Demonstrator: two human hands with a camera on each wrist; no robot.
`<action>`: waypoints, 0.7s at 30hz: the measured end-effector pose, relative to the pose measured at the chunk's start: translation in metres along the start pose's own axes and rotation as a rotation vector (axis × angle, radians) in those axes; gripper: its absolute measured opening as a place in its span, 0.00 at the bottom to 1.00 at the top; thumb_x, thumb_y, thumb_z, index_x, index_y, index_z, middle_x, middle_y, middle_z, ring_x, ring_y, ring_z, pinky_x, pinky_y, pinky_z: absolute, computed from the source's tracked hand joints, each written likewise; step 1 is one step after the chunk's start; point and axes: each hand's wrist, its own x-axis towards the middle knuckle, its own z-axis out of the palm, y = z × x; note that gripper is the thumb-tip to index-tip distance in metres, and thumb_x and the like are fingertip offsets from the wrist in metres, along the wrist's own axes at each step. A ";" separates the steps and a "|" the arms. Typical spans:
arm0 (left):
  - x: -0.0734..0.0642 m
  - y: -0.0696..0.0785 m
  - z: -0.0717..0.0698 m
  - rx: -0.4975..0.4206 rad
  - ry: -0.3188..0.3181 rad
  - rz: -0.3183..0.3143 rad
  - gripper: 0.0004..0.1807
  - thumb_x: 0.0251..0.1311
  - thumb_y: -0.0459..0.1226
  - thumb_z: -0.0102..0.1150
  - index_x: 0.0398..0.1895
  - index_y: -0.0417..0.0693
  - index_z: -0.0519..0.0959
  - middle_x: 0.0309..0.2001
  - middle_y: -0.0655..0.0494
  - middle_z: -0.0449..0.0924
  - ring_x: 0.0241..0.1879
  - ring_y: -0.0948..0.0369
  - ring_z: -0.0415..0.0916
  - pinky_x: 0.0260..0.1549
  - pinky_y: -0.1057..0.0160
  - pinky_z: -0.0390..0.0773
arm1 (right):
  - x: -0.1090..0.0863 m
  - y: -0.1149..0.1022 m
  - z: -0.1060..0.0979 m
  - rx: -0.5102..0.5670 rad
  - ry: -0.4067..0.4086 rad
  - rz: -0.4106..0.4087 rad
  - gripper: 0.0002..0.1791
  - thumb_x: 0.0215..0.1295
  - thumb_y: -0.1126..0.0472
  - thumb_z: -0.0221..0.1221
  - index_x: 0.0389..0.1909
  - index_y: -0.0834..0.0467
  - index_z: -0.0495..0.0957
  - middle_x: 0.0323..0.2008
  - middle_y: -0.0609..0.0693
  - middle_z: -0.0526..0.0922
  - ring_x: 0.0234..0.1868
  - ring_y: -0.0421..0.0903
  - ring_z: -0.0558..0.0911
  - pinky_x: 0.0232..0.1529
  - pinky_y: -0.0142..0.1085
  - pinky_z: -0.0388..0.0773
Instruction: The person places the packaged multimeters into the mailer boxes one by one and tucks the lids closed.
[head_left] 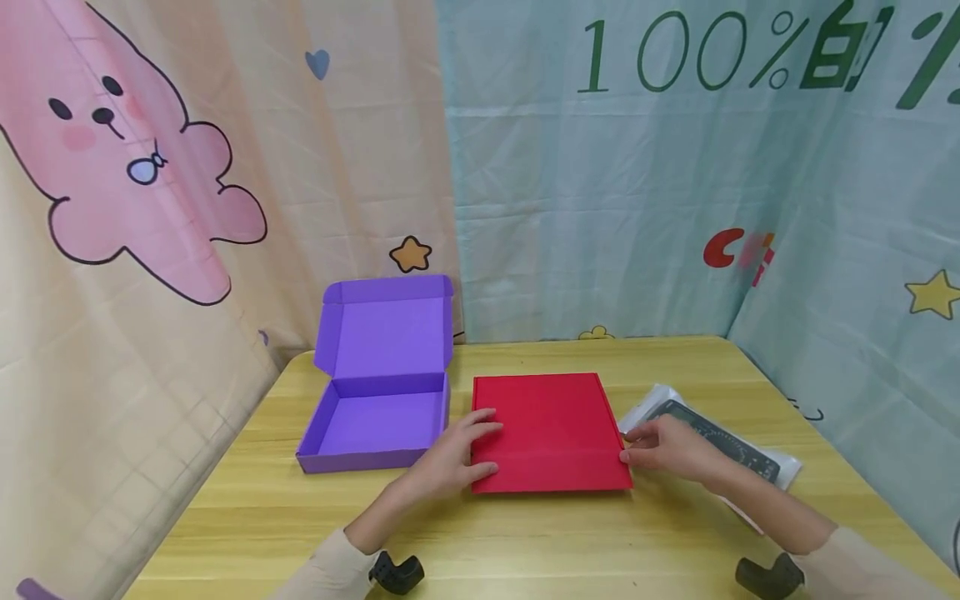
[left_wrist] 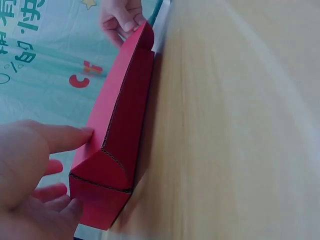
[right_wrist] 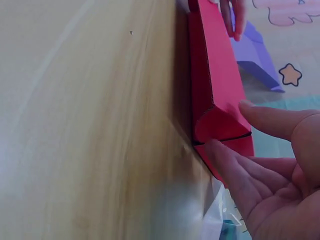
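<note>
A red cardboard box [head_left: 543, 433] lies on the table with its lid folded over. The lid's front flap and its curved side ears stick out at the near side, seen in both wrist views. At the box's left edge, my left hand [head_left: 453, 454] is spread, one fairly straight finger touching the lid [left_wrist: 107, 107] and the others beside the end wall [left_wrist: 97, 200]. My right hand [head_left: 671, 450] pinches the box's right near corner, with one fingertip at the side ear [right_wrist: 212, 125] and another on the lid's edge. The box's inside is hidden.
An open purple box [head_left: 386, 417] stands left of the red one, its lid raised at the back. Behind my right hand lies a dark flat item in a clear plastic bag [head_left: 738, 450], partly covered by the forearm. Printed curtains [head_left: 585, 208] hang behind the wooden table [head_left: 540, 542].
</note>
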 end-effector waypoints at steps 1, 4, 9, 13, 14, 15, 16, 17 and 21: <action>-0.003 0.000 0.001 -0.021 0.030 -0.023 0.33 0.64 0.35 0.71 0.71 0.39 0.73 0.75 0.45 0.63 0.74 0.44 0.60 0.67 0.41 0.67 | 0.000 0.000 -0.001 0.009 -0.017 -0.026 0.29 0.62 0.59 0.73 0.57 0.75 0.78 0.42 0.55 0.88 0.43 0.50 0.86 0.44 0.44 0.84; -0.010 0.000 0.003 -0.108 0.100 -0.083 0.37 0.62 0.34 0.72 0.73 0.36 0.68 0.75 0.42 0.60 0.73 0.42 0.60 0.66 0.41 0.68 | 0.000 0.003 0.000 0.064 -0.067 -0.065 0.33 0.61 0.62 0.73 0.60 0.78 0.73 0.43 0.58 0.88 0.45 0.54 0.88 0.48 0.47 0.85; -0.016 -0.002 0.006 -0.303 0.088 -0.125 0.39 0.63 0.26 0.69 0.76 0.30 0.62 0.78 0.36 0.52 0.71 0.38 0.64 0.62 0.47 0.72 | -0.001 0.005 0.006 0.015 -0.038 -0.052 0.35 0.59 0.63 0.75 0.62 0.76 0.73 0.43 0.56 0.88 0.44 0.53 0.88 0.47 0.47 0.85; -0.019 -0.002 0.009 -0.376 0.088 -0.146 0.43 0.63 0.24 0.67 0.78 0.30 0.57 0.79 0.34 0.47 0.72 0.36 0.59 0.61 0.49 0.72 | 0.001 0.005 0.008 -0.109 0.023 -0.123 0.37 0.55 0.62 0.78 0.62 0.74 0.75 0.48 0.60 0.87 0.47 0.55 0.87 0.46 0.46 0.86; -0.020 -0.002 0.009 -0.392 0.091 -0.155 0.44 0.63 0.23 0.67 0.79 0.31 0.55 0.79 0.33 0.47 0.73 0.35 0.58 0.62 0.48 0.72 | 0.002 0.005 0.008 -0.150 0.039 -0.159 0.38 0.54 0.61 0.78 0.62 0.74 0.75 0.50 0.62 0.86 0.49 0.57 0.87 0.47 0.46 0.85; -0.020 -0.002 0.010 -0.415 0.092 -0.168 0.46 0.63 0.23 0.67 0.80 0.31 0.53 0.79 0.32 0.48 0.73 0.35 0.57 0.62 0.48 0.71 | 0.003 0.005 0.008 -0.193 0.053 -0.200 0.39 0.54 0.61 0.78 0.63 0.74 0.75 0.53 0.64 0.85 0.50 0.58 0.86 0.47 0.47 0.85; -0.020 -0.002 0.010 -0.439 0.092 -0.181 0.47 0.63 0.23 0.68 0.81 0.32 0.51 0.79 0.32 0.49 0.73 0.35 0.57 0.63 0.47 0.71 | 0.004 0.004 0.007 -0.229 0.065 -0.230 0.40 0.54 0.60 0.79 0.64 0.73 0.74 0.55 0.65 0.83 0.52 0.59 0.85 0.47 0.47 0.85; -0.021 -0.003 0.010 -0.460 0.093 -0.195 0.48 0.63 0.24 0.68 0.81 0.32 0.49 0.79 0.31 0.50 0.74 0.36 0.57 0.63 0.47 0.70 | 0.004 0.004 0.007 -0.261 0.078 -0.256 0.41 0.54 0.59 0.79 0.65 0.72 0.74 0.57 0.65 0.82 0.53 0.61 0.85 0.47 0.47 0.85; -0.020 -0.004 0.011 -0.536 0.088 -0.241 0.51 0.63 0.25 0.68 0.81 0.31 0.44 0.78 0.31 0.52 0.74 0.37 0.56 0.65 0.48 0.68 | 0.006 0.005 0.006 -0.315 0.083 -0.310 0.45 0.54 0.56 0.79 0.68 0.71 0.72 0.62 0.66 0.79 0.57 0.63 0.82 0.49 0.47 0.84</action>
